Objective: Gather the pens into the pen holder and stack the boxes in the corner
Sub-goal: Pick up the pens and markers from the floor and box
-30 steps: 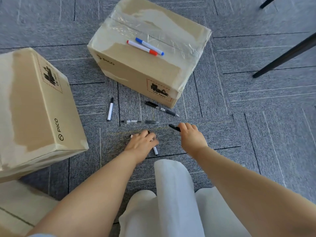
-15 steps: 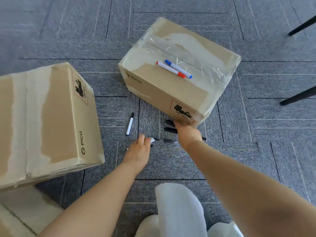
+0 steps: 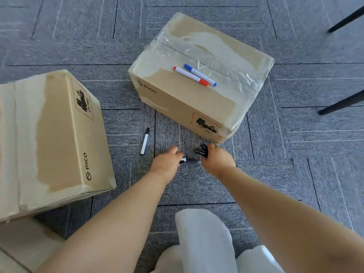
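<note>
Two cardboard boxes rest on the grey carpet: one [image 3: 199, 99] ahead of me, one [image 3: 49, 138] at my left. On the far box's top lie a red-capped marker [image 3: 190, 76] and a blue-capped marker [image 3: 200, 74]. A white marker with a black cap [image 3: 144, 141] lies on the floor between the boxes. My right hand [image 3: 217, 160] is closed around black pens [image 3: 201, 150] at the near corner of the far box. My left hand [image 3: 167, 164] grips a white marker [image 3: 182, 160], its tip towards a pen [image 3: 192, 160] on the carpet between my hands. No pen holder is in view.
Black furniture legs [image 3: 340, 103] slant in at the right edge. A pale floor strip [image 3: 19, 245] shows at the lower left beside the near box. My white-clothed knees [image 3: 202, 243] fill the bottom centre.
Both hands moved forward from the open carpet to the far box's near corner. My right hand gathered another black pen; my left hand lifted the white marker off the floor.
</note>
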### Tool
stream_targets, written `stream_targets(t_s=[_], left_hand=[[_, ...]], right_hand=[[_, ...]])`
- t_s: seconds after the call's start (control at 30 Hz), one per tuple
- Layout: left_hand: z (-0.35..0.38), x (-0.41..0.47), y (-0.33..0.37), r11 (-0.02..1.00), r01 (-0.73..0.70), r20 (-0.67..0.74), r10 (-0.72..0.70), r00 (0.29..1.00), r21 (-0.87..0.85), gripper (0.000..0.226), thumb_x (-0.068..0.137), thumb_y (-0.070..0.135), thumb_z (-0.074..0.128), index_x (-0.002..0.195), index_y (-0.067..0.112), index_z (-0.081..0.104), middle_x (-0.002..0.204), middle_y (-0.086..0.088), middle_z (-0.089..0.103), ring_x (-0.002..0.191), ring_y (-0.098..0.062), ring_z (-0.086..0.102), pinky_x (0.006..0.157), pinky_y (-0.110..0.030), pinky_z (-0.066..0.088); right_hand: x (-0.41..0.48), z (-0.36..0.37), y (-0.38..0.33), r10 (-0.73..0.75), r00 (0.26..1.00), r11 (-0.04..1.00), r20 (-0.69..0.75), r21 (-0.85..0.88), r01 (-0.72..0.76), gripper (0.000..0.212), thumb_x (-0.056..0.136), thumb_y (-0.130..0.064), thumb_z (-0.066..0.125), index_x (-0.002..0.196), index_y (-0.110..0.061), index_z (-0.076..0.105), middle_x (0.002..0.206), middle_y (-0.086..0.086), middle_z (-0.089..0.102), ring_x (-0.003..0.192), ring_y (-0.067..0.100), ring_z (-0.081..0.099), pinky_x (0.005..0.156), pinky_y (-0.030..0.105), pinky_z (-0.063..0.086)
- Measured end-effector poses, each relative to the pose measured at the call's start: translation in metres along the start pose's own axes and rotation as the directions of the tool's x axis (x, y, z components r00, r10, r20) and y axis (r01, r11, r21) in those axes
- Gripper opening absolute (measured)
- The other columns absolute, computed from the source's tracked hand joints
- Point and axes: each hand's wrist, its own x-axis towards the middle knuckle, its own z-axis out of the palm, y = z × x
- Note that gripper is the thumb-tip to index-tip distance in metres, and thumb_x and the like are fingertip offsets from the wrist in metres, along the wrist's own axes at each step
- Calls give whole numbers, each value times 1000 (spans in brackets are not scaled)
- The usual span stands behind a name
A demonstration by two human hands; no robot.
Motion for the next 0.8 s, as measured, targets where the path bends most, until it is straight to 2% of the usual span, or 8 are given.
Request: stream_targets(t_s=[0.1, 0.2, 0.37, 0.43, 0.5, 0.6, 0.67, 0.8], left_hand=[[3, -3, -4, 996, 23, 75, -29, 997, 86, 38, 95, 12, 45, 132, 9, 38, 142, -15, 37, 106, -28, 56, 84, -39, 50], [6, -8, -7, 995, 59, 72, -65, 995, 78, 34, 96, 20, 44, 127, 8, 41, 127, -10, 48, 108, -25, 53, 83, -37, 49], [-12, -11, -28, 945, 286, -128, -308, 943, -161, 30, 95, 29, 44, 117, 9, 42, 101, -5, 54, 78, -18, 53, 57, -29, 41], [-25, -8, -40, 899, 360, -189, -410, 892, -249, 31, 95, 26, 45, 118, 6, 41, 104, -9, 52, 65, -17, 51, 48, -27, 37], [-33, -2, -51, 872, 405, -215, -466, 858, -274, 33, 96, 24, 45, 123, 5, 40, 117, -15, 46, 68, -20, 51, 53, -31, 42], [-39, 9, -61, 845, 457, -143, -507, 850, -280, 43, 96, 27, 46, 131, 6, 35, 131, -19, 38, 95, -35, 58, 72, -43, 49], [-37, 13, -62, 838, 472, -60, -505, 861, -274, 49, 95, 28, 49, 135, 6, 31, 131, -20, 44, 103, -36, 56, 78, -44, 48], [-30, 17, -56, 843, 470, -19, -491, 871, -260, 42, 97, 24, 43, 132, 5, 33, 100, -13, 60, 76, -27, 56, 65, -39, 46]], right_hand=[[-2, -5, -7, -41, 999, 997, 15, 65, 40, 24, 93, -21, 38, 110, -5, 45, 88, 9, 57, 76, 28, 63, 64, 37, 58], [-1, -8, -12, -81, 997, 992, 10, 94, 79, 20, 94, -20, 39, 107, -7, 44, 85, 7, 57, 72, 27, 62, 59, 35, 56], [6, -11, -18, -98, 994, 985, 52, 144, 90, 16, 93, -19, 38, 101, -7, 45, 73, 1, 52, 64, 21, 57, 51, 31, 50], [8, -14, -21, -100, 992, 984, 78, 156, 87, 13, 93, -18, 38, 99, -9, 45, 72, 0, 51, 63, 20, 58, 52, 31, 52], [10, -15, -24, -112, 990, 982, 85, 161, 97, 14, 93, -18, 37, 101, -9, 45, 71, -1, 51, 67, 22, 61, 59, 34, 57], [12, -20, -27, -123, 989, 979, 84, 173, 107, 18, 93, -18, 38, 104, -7, 46, 73, 0, 53, 72, 25, 63, 64, 40, 59], [12, -23, -29, -115, 990, 978, 77, 185, 99, 21, 91, -17, 39, 108, -6, 46, 80, 4, 55, 76, 27, 63, 67, 41, 58], [9, -27, -28, -114, 992, 976, 60, 192, 101, 24, 92, -16, 41, 112, -5, 47, 88, 6, 54, 77, 25, 59, 64, 31, 52]])
